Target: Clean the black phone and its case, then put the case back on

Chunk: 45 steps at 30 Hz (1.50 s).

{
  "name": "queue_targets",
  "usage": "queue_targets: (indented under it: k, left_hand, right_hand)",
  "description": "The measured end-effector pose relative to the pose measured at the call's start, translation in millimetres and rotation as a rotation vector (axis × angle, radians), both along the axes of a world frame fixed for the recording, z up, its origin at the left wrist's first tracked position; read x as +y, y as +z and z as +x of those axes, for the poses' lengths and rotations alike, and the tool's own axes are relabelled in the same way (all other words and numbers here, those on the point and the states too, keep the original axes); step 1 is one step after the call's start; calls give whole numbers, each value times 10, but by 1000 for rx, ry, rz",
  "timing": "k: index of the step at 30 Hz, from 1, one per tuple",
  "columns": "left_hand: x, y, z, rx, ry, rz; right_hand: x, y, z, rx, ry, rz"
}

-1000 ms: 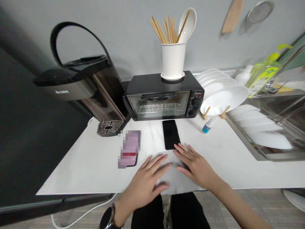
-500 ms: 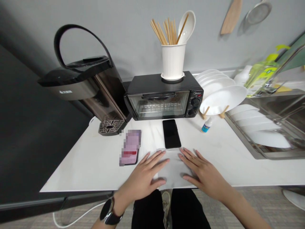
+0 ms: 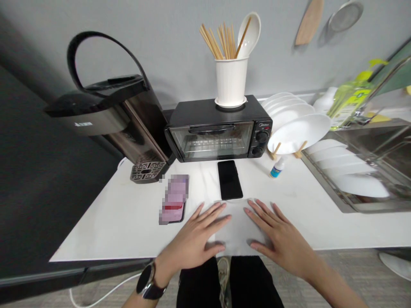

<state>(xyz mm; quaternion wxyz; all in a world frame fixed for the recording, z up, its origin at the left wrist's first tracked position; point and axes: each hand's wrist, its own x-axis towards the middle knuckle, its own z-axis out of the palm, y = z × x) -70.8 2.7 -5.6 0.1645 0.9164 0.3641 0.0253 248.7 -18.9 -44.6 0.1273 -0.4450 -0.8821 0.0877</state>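
A thin light-grey cloth lies flat at the counter's front edge. My left hand rests on its left side, fingers stretched out. On the cloth's right side lies my right hand, palm down with the fingers spread. Just beyond the cloth is a black phone, screen dark. Left of my left hand, a second phone shows a pinkish, blurred-out screen. A small white bottle with a blue label stands farther off to the right.
A toaster oven stands at the back, carrying a white cup of chopsticks and a spoon. To its left is a water dispenser. White plates in a rack and a sink holding dishes are on the right.
My right hand has slid slightly to the right on the cloth, and my left hand has shifted very little. The view has turned slightly; the other things stay in place.
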Motion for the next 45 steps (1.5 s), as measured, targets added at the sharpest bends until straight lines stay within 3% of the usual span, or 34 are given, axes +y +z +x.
queue_targets:
  k: [6, 15, 25, 34, 37, 41, 43, 45]
  left_hand:
    - [114, -102, 49, -11, 108, 78]
    - [264, -185, 101, 4, 126, 117]
    - [19, -96, 3, 11, 60, 71]
    - [22, -102, -69, 72, 84, 47]
    - [8, -69, -67, 51, 119, 60]
    - [109, -49, 22, 13, 175, 102]
    - [214, -56, 101, 9, 183, 115]
    - [321, -74, 173, 14, 181, 119]
  right_hand:
    - [171, 46, -56, 54, 10, 25]
    - [395, -32, -205, 83, 68, 42]
    - [177, 39, -20, 45, 67, 1]
    - [253, 34, 1, 115, 58, -63]
    - [285, 41, 80, 339, -114, -47]
    - [553, 11, 268, 782, -594, 125]
    - [783, -3, 342, 895, -695, 189]
    - [1017, -10, 380, 910, -698, 175]
